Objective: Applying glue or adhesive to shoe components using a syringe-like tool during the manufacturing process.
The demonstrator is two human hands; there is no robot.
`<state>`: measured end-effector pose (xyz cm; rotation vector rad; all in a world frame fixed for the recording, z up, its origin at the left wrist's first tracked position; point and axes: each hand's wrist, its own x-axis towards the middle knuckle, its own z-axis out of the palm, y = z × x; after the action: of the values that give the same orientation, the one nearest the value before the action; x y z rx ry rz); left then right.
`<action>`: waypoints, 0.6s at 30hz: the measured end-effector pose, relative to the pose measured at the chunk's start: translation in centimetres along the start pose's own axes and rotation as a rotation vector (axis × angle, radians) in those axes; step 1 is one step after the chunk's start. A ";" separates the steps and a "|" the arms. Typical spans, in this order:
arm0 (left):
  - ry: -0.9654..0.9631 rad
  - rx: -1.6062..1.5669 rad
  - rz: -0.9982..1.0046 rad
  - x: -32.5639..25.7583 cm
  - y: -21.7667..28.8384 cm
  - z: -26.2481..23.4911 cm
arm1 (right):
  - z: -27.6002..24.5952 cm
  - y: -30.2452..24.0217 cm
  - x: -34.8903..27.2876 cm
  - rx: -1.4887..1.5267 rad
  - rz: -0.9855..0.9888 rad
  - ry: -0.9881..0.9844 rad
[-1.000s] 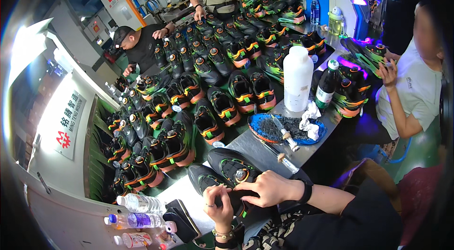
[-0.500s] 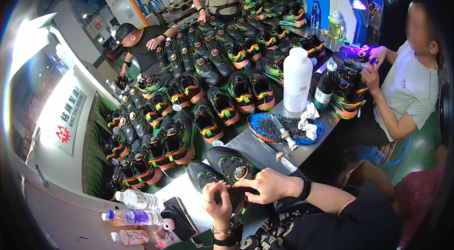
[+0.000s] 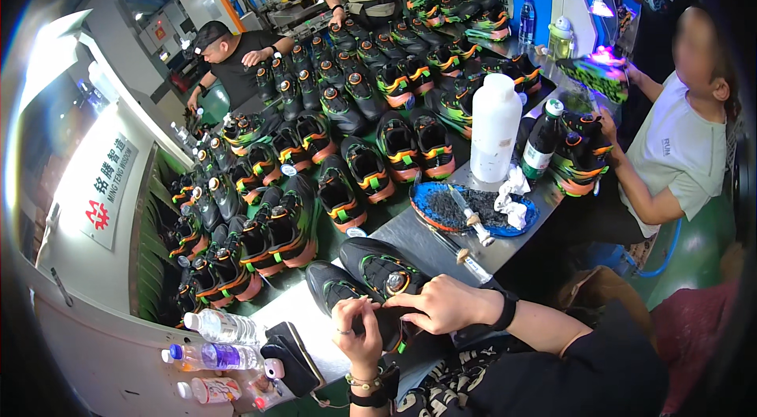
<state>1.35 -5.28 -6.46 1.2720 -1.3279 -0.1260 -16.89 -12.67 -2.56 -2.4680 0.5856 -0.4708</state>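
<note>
Two black sports shoes with green and orange trim lie side by side at the near edge of the metal bench: a nearer shoe (image 3: pixel 327 284) and a farther shoe (image 3: pixel 377 261) with a round dial on its tongue. My left hand (image 3: pixel 359 332) is over the nearer shoe, thumb and fingertips pinched together; whatever is between them is too small to see. From the right, my right hand (image 3: pixel 448 304) reaches in with its index finger stretched toward the left fingertips and its thumb apart, touching the shoe's collar. The hands partly cover the nearer shoe's opening.
Rows of matching shoes (image 3: pixel 367 169) fill the bench ahead. A blue tray (image 3: pixel 422 193) of black bits holds brushes and crumpled tissue, beside a white bottle (image 3: pixel 495 129) and a dark green bottle (image 3: pixel 542 141). Plastic bottles (image 3: pixel 217 355) and a black phone (image 3: pixel 292 362) lie at left.
My hands stay at the same shoe with almost the same grip. The person at right has tipped a shoe so its patterned sole shows under the purple light. The person at far left has straightened a little.
</note>
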 end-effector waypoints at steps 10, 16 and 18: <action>-0.010 -0.007 0.026 0.0 0.0 0.1 | -0.2 0.0 -0.1 -0.003 0.004 0.000; -0.006 0.000 0.048 0.0 -0.1 0.1 | -0.2 -0.4 -0.2 0.019 0.028 0.016; -0.004 -0.007 0.046 0.0 0.0 0.2 | 0.2 -0.1 -0.3 0.020 0.024 0.033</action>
<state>1.21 -5.40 -6.50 1.2349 -1.3576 -0.1007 -17.03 -12.38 -2.70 -2.4361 0.6206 -0.5064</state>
